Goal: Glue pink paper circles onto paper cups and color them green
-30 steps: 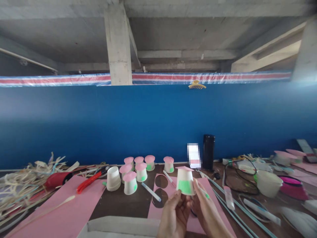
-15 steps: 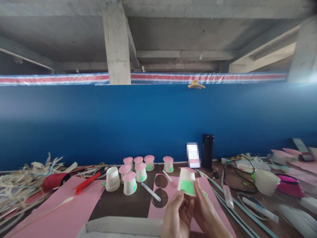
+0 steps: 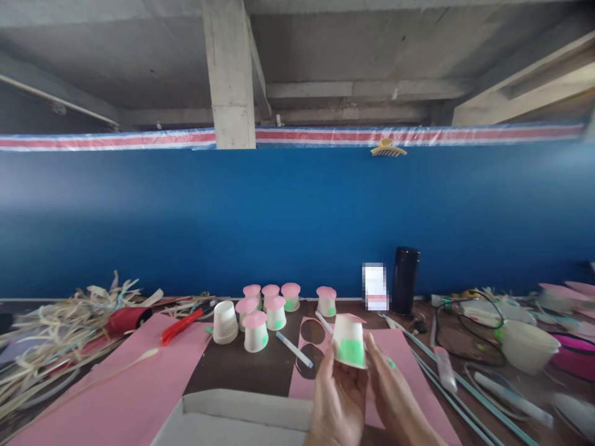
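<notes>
An upside-down white paper cup [image 3: 349,331] with a green patch on its side and a pink disc on top is held above the pink sheet. My left hand [image 3: 338,396] supports it from below and on its left side. On the cup's right side, the fingers of my right hand [image 3: 390,387] rest against it. Several similar cups with pink discs, one of them a front cup [image 3: 256,337], stand left of my hands. Beside them is a stack of plain white cups [image 3: 225,325]. A pen [image 3: 294,350] lies near the pink sheet with round holes [image 3: 302,389].
At the front edge is a white box [image 3: 232,421]. Red-handled scissors or a similar tool [image 3: 182,326] lies on the left pink paper [image 3: 134,384]. A black bottle [image 3: 405,282] and a phone [image 3: 374,285] stand at the back. Pale tubes, markers and a white bucket [image 3: 530,347] are right.
My left hand has opened out further under the cup, which is still held. The view has shifted, so the tabletop objects appear farther right and slightly higher.
</notes>
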`<state>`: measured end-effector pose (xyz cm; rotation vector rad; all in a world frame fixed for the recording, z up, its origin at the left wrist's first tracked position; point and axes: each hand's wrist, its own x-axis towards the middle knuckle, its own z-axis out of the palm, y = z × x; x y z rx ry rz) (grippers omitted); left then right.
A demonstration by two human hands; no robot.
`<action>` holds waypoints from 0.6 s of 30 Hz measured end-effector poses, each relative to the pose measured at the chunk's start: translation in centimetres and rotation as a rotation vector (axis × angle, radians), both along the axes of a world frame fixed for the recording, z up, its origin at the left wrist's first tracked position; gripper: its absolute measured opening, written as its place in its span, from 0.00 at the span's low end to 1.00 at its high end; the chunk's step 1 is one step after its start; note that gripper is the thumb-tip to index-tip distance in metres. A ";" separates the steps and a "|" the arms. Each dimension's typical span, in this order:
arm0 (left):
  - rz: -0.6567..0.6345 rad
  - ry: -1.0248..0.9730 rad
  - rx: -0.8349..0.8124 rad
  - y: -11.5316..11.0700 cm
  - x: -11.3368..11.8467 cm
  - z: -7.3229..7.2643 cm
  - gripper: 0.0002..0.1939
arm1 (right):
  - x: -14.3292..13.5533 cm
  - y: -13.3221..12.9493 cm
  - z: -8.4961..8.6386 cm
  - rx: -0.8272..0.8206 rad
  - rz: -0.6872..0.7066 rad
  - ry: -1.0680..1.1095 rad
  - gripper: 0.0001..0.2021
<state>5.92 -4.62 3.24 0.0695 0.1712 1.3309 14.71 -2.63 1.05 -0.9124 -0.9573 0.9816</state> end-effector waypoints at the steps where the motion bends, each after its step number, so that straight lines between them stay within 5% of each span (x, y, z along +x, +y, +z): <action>1: 0.007 0.009 0.003 0.1 -0.1 0.0 0.16 | 0.4 -0.1 0.2 -0.081 -0.018 -0.014 0.22; 4: 0.038 0.050 -0.029 0.2 -0.3 0.0 0.16 | 1.6 -0.9 1.1 -0.030 -0.234 -0.156 0.23; 8: 0.073 0.105 -0.059 0.6 -0.5 -0.3 0.15 | 1.8 -2.4 2.0 0.240 -0.457 -0.437 0.19; 12: 0.073 0.090 -0.084 1.3 -0.4 -1.1 0.14 | 1.4 -3.4 2.5 0.462 -0.433 -0.665 0.14; 18: 0.059 0.142 -0.073 1.4 -0.3 -1.5 0.17 | 1.6 -3.5 2.2 0.579 -0.367 -0.814 0.14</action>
